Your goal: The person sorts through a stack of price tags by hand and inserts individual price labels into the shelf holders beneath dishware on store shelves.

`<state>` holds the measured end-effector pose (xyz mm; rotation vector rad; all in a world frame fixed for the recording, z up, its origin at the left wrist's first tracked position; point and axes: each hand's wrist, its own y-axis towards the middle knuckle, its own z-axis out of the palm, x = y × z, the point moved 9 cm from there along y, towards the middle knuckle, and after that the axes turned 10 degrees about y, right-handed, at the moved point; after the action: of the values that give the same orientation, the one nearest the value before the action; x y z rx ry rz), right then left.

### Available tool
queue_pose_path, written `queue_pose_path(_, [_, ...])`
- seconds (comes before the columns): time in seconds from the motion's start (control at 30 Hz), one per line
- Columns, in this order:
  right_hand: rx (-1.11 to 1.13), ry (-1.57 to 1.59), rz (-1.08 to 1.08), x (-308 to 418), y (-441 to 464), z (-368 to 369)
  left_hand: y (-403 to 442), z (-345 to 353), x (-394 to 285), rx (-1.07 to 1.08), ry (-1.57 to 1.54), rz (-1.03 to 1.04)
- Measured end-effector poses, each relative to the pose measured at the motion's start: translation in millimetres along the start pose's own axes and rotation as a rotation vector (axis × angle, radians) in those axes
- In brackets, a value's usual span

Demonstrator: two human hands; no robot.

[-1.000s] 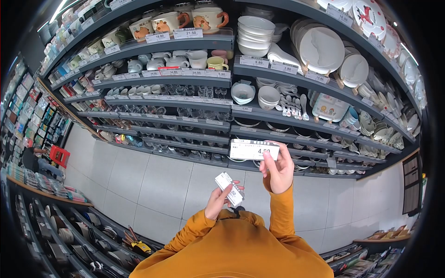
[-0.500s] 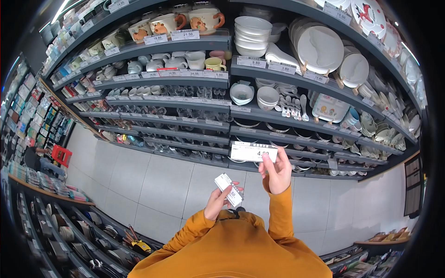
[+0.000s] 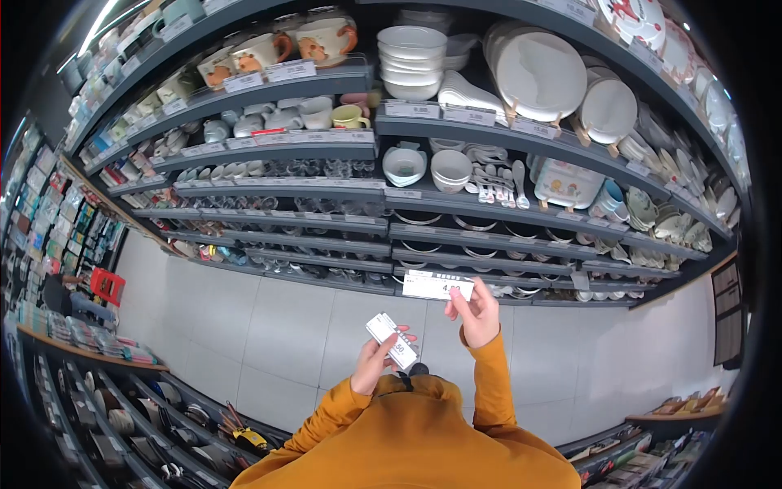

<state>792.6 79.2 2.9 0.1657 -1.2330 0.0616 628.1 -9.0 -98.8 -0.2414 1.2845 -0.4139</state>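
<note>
Pinched nearly closed at the center right of the frame, the right hand [image 3: 479,312] grips the right end of 1 white rectangular price label with a dark top edge [image 3: 437,285], thumb across its face. At the lower center, the left hand [image 3: 377,359] is partly curled, thumb clamped over a small stack of white rectangular price labels [image 3: 393,341], held at a slant, fingers behind. Both hands are apart. Beyond them, dark gray shelves [image 3: 326,146] hold stacked white bowls [image 3: 412,61] at the upper center.
</note>
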Motion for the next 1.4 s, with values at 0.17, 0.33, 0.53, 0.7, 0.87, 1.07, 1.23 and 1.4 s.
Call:
queue_pose_path(0.17, [-0.083, 0.019, 0.021, -10.8, -6.3, -39.5, 1.9, 10.5, 4.7, -0.035, 0.013, -0.053])
queue_pose_path(0.33, [-0.127, -0.041, 0.048, -17.1, -10.6, -76.1, 11.2, 33.9, 7.8, -0.037, 0.029, -0.086])
queue_pose_path(0.53, [-0.101, -0.081, 0.053, -18.2, -13.1, -110.3, 29.3, 74.7, 12.6, 0.007, 0.006, -0.105])
queue_pose_path(0.7, [-0.173, -0.020, 0.009, -15.3, -12.7, -149.8, 47.9, 101.0, 22.0, 0.075, 0.007, -0.108])
queue_pose_path(0.87, [-0.261, -0.124, -0.074, -17.4, -1.6, -195.2, 72.9, 114.5, 24.0, 0.110, 0.020, -0.123])
queue_pose_path(1.07, [-0.329, -0.126, -0.109, 19.8, 35.8, -219.4, 116.2, 138.0, 24.6, 0.204, 0.050, -0.142])
queue_pose_path(1.23, [-0.351, -0.403, -0.172, 30.5, 85.1, -268.4, 161.2, 173.5, 3.4, 0.328, 0.073, -0.113])
queue_pose_path(1.4, [-0.298, -0.611, -0.329, 40.0, 151.3, -310.2, 217.0, 203.0, -14.7, 0.438, 0.124, -0.057])
